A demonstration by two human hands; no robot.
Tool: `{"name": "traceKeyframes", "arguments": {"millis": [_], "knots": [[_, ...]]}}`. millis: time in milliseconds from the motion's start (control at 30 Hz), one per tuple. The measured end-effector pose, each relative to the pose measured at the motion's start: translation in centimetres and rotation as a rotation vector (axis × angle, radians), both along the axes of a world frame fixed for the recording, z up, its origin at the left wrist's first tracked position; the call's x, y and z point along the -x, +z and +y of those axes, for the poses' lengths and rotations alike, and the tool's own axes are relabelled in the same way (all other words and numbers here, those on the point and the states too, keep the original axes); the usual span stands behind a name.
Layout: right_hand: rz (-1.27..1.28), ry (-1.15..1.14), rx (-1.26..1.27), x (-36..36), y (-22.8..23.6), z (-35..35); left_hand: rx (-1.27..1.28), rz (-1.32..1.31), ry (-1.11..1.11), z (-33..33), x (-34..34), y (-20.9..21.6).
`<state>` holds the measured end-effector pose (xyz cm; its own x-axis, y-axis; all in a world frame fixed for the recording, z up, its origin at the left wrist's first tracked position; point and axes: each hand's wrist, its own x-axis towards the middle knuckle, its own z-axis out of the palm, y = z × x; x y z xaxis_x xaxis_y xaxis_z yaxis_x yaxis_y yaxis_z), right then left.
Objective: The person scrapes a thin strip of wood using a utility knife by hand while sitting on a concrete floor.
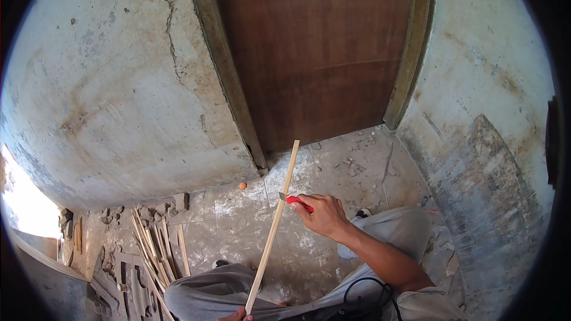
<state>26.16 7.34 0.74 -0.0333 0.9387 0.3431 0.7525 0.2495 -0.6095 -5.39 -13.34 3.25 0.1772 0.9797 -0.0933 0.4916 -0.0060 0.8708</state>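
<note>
A long, pale wooden strip slants up and away from my lap, its far end raised toward the door. At the lower edge of the view, my left hand is closed around the strip's near end, partly cut off by the frame. My right hand grips a red-handled utility knife. Its short metal blade lies at the strip, a little beyond the middle of its length; whether it cuts into the wood is too small to tell.
Several thin wooden strips lean in a bundle at my left, near grey rubble. A small orange ball-like thing lies on the dusty floor. Ahead stands a brown door between worn walls. A black cable loops by my lap.
</note>
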Motion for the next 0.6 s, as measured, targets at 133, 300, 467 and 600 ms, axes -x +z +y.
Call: {"name": "traceKeyframes", "arguments": {"millis": [133, 300, 467, 600], "knots": [[-0.022, 0.014, 0.024, 0.2, -0.2, -0.1, 0.157, -0.042, 0.068, -0.9, 0.5, -0.4], [-0.013, 0.034, 0.027, 0.1, -0.7, 0.1, 0.154, -0.035, 0.062, -1.4, 0.4, -0.1], [-0.03, 0.03, 0.03, 0.1, -0.7, 0.0, 0.206, -0.017, 0.061, -2.0, 0.9, -0.8], [0.035, -0.034, -0.012, -1.6, -0.5, 1.2, 0.256, -0.016, 0.042, -3.3, 0.7, 0.4]]}}
